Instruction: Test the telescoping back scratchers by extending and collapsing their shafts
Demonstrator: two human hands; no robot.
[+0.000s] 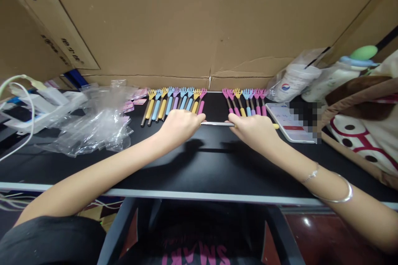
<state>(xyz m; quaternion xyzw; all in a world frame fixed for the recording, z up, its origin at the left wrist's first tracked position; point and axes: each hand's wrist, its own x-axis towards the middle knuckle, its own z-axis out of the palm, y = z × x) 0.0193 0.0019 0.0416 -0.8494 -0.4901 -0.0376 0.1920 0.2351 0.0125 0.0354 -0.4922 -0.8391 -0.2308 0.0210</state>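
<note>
- Grip: left hand [181,125] and right hand [255,130], both clenched round one metal rod [217,124], level above the table.
- Room: black tabletop [202,169] runs from beneath the hands to a silver front edge [199,194]; just beyond, two rows of claw-headed sticks [169,105], a gap between.
- Backing: cardboard wall [217,20].
- Markings: cup [290,83], round red-white-blue emblem; pink letters [208,254], inverted, I read as SMART.

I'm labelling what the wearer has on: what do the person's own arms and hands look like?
Both the left hand and the right hand are ungloved. The right forearm carries a thin silvery bracelet and, farther from the hand, a smooth silver bangle. Black cloth, apparently a loose sleeve, shows by the left elbow.
</note>
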